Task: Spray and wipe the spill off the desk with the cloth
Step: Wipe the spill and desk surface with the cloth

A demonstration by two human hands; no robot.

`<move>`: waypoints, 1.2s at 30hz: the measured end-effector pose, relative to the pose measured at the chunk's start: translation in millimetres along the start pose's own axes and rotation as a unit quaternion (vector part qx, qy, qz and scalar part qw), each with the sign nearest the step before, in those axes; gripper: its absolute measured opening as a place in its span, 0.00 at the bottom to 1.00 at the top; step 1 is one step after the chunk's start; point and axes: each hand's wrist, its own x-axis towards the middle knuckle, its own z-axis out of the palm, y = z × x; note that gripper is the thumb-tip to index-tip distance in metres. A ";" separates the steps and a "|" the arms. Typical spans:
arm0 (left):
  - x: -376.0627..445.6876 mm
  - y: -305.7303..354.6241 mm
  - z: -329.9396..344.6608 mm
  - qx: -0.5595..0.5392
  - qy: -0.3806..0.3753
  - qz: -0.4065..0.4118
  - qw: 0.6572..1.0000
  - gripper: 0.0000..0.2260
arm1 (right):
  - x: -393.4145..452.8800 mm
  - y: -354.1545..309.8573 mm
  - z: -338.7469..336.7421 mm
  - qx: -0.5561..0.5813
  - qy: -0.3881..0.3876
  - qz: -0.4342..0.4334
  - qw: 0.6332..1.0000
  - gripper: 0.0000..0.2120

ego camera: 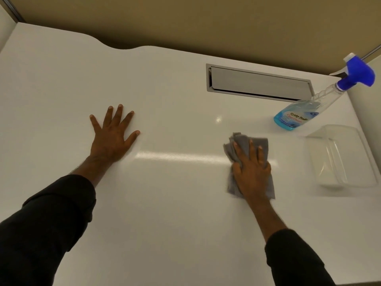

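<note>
My right hand [252, 172] lies flat on a crumpled grey cloth [262, 144] and presses it against the white desk [175, 203], right of centre. Grey cloth sticks out beyond the fingertips and along both sides of the hand. My left hand [113, 137] rests palm down on the desk to the left, fingers spread, holding nothing. A clear spray bottle [296, 114] with blue liquid and a blue trigger head stands at the back right, apart from both hands. No spill is visible on the glossy surface.
A clear plastic container [346, 159] sits on the desk just right of the cloth. A grey rectangular cable hatch [257, 83] is set into the desk at the back. A tan partition wall [185, 21] runs behind the desk's curved far edge.
</note>
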 end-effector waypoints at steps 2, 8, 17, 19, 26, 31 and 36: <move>-0.1 0.7 0.1 0.004 -0.002 -0.002 1.000 0.30 | -37.1 -10.0 5.0 -0.007 0.000 -0.010 1.000 0.32; -0.6 1.6 -1.2 0.010 -0.004 -0.004 1.000 0.31 | -103.5 -104.7 27.2 0.035 0.015 -0.139 0.990 0.36; -0.6 -0.5 0.1 -0.001 -0.007 -0.004 1.000 0.30 | -3.9 -212.1 20.7 0.109 0.004 -0.196 0.975 0.30; -0.6 -0.5 0.0 0.002 -0.009 -0.006 1.000 0.29 | 26.3 -209.0 16.2 0.110 0.012 -0.145 0.983 0.30; -0.8 1.6 -2.8 -0.007 -0.014 -0.011 1.000 0.28 | 37.3 -201.2 6.3 0.075 0.007 -0.206 0.976 0.29; -1.1 3.8 -7.5 -0.017 -0.016 -0.008 1.000 0.27 | -38.6 -199.9 28.2 0.056 0.014 -0.394 0.917 0.32; -1.3 3.8 -7.6 -0.007 -0.022 -0.012 1.000 0.27 | -33.3 -204.3 33.8 0.080 0.019 -0.372 0.924 0.31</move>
